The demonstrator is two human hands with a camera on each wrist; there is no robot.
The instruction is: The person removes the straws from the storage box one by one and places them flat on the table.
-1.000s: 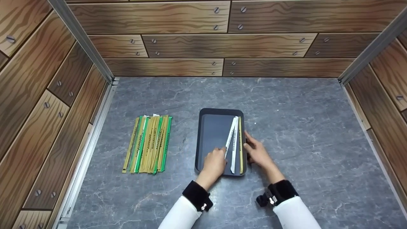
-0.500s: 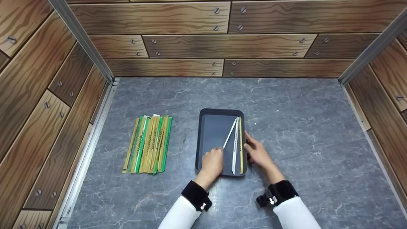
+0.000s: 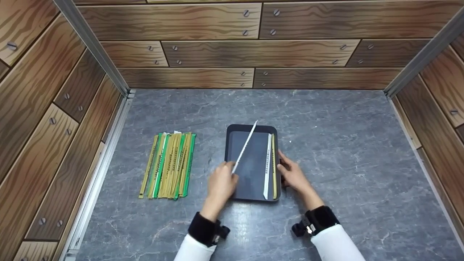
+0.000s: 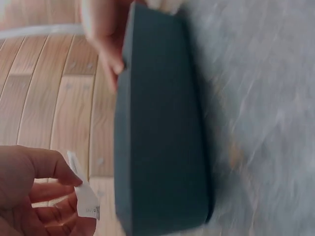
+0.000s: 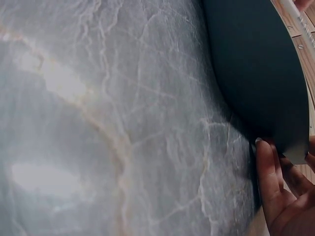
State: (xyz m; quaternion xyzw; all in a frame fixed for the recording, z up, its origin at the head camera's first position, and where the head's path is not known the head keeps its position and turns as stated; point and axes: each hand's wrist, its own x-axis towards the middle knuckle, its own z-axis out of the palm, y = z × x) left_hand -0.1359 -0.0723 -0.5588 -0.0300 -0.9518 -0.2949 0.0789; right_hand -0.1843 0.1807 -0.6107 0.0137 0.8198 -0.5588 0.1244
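Observation:
In the head view, my left hand (image 3: 222, 183) pinches one end of a white wrapped straw (image 3: 245, 145), which slants up over the left half of a dark grey tray (image 3: 232, 126). The left wrist view shows the flat end of its wrapper (image 4: 86, 199) between my thumb and fingers. My right hand (image 3: 294, 175) holds the tray's right side, thumb at the rim and fingers low on the outer wall (image 5: 261, 73). Inside the tray, along the right wall, lie another white wrapped straw (image 3: 268, 166) and a yellow one (image 3: 274, 166), side by side.
Left of the tray, a flat bundle of several gold, green and white wrapped straws (image 3: 168, 165) lies on the grey marbled tabletop (image 3: 337, 145). Wood-patterned panels (image 3: 203, 78) enclose the back and sides, with metal rails (image 3: 99, 170) along the left edge.
My left hand has moved left and lifted the white straw away from the other straws; its far end now overlaps the tray's back rim. My right hand has stayed at the tray's side.

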